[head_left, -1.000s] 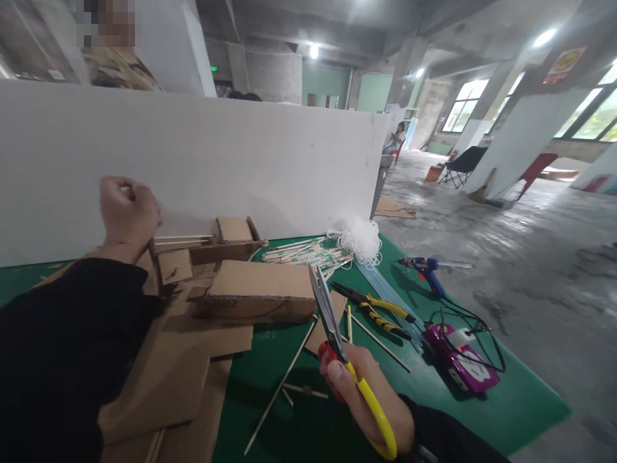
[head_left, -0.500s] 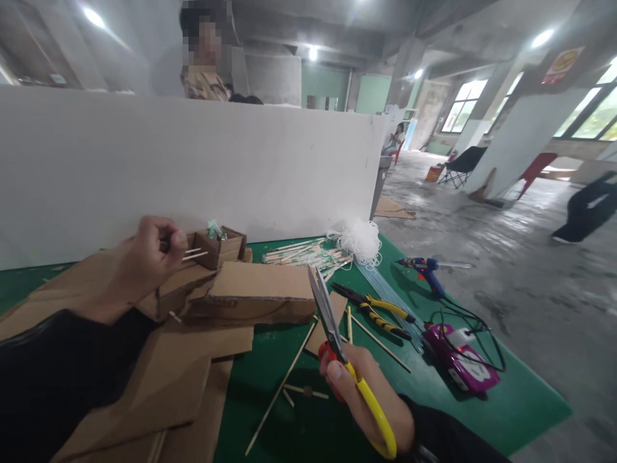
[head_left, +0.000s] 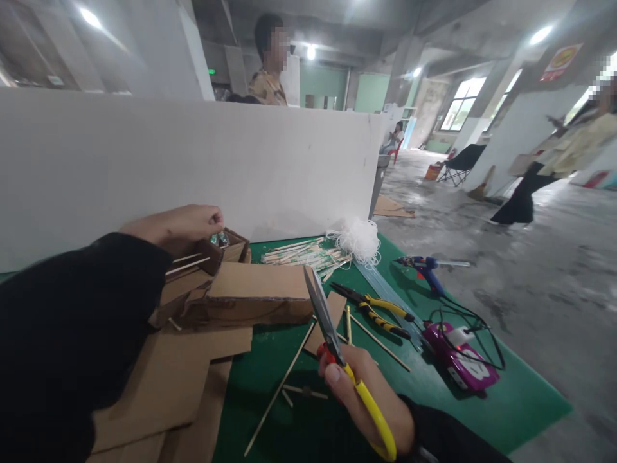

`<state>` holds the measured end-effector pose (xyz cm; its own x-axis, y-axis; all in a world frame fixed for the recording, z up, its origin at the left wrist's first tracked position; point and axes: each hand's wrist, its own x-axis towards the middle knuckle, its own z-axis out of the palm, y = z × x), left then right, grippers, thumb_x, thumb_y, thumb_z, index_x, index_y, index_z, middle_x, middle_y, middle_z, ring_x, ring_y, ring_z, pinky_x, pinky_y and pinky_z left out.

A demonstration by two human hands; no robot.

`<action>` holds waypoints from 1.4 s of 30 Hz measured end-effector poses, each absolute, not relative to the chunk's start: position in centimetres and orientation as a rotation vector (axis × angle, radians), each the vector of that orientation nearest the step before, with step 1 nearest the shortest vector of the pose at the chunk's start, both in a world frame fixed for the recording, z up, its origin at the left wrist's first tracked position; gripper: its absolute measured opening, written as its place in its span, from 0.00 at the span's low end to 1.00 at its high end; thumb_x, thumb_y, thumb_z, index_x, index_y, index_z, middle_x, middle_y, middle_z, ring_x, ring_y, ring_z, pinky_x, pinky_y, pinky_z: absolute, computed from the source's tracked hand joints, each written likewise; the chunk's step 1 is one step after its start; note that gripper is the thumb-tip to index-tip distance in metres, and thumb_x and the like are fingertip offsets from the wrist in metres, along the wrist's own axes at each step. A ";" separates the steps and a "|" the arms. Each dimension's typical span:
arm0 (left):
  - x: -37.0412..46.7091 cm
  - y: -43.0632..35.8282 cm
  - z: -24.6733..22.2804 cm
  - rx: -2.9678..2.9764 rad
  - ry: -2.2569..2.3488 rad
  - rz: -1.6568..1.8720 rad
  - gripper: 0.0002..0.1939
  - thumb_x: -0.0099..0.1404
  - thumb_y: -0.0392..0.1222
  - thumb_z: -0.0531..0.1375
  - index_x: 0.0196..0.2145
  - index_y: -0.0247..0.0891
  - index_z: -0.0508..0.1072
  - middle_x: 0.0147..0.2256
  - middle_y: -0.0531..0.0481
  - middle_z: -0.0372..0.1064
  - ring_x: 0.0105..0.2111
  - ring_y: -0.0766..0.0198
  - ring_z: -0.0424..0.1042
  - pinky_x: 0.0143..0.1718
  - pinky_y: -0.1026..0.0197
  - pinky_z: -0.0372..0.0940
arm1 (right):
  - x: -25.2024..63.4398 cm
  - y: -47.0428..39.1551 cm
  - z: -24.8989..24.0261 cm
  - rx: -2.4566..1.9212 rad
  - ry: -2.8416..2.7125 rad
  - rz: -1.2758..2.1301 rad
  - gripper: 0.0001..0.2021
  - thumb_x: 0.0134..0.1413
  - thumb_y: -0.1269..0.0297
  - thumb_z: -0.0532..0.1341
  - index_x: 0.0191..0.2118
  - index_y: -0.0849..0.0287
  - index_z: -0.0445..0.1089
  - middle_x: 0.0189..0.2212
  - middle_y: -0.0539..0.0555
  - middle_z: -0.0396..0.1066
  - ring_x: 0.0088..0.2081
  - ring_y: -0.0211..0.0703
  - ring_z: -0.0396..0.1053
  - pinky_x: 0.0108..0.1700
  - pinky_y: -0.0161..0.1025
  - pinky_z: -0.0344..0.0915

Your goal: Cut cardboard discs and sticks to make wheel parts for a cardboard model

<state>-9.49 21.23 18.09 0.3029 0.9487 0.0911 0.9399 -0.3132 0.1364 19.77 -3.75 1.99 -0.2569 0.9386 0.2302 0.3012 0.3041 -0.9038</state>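
Observation:
My left hand is over a small open cardboard box at the back, its fingers curled closed. What they hold, if anything, is hidden. Inside that box lies a shiny, greenish crumpled piece. My right hand grips scissors with yellow and red handles, their blades pointing up and away. In front of the small box sits a flat closed cardboard box, just left of the scissor tips. Thin wooden sticks lie on the green table beside my right hand.
Pliers, a blue glue gun, a purple power strip with a cable, and clear glue sticks lie to the right. Behind are a stick bundle, white string and a white partition. Cardboard sheets cover the left.
My left hand has moved right and forward, to the small box. My right hand and the scissors stay nearly still. One person behind the partition has moved right; another walks at far right.

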 end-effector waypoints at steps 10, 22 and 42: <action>-10.4 23.6 16.8 2.466 1.884 -0.212 0.15 0.71 0.46 0.60 0.50 0.35 0.72 0.49 0.44 0.72 0.45 0.55 0.74 0.47 0.48 0.71 | 20.0 -3.9 2.0 -1.129 -1.761 0.942 0.20 0.68 0.49 0.51 0.33 0.58 0.67 0.27 0.50 0.65 0.28 0.38 0.60 0.30 0.35 0.55; -9.5 21.8 17.6 2.425 1.836 -0.102 0.16 0.72 0.50 0.56 0.35 0.34 0.73 0.29 0.53 0.71 0.27 0.65 0.70 0.33 0.58 0.66 | 19.7 -3.9 1.8 -1.111 -1.721 1.019 0.24 0.68 0.45 0.48 0.30 0.59 0.64 0.23 0.47 0.59 0.25 0.35 0.54 0.27 0.34 0.52; -8.8 21.3 17.5 2.419 1.660 0.174 0.15 0.60 0.46 0.59 0.41 0.35 0.78 0.38 0.48 0.78 0.40 0.57 0.69 0.43 0.60 0.59 | 20.0 -4.0 1.9 -1.100 -1.742 0.969 0.22 0.68 0.47 0.48 0.31 0.59 0.65 0.25 0.48 0.60 0.26 0.36 0.55 0.28 0.35 0.52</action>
<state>-8.84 21.28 17.48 0.3613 0.9323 -0.0175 0.9084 -0.3477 0.2320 19.97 -3.96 1.86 -0.2640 0.9334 0.2431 0.2853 0.3164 -0.9047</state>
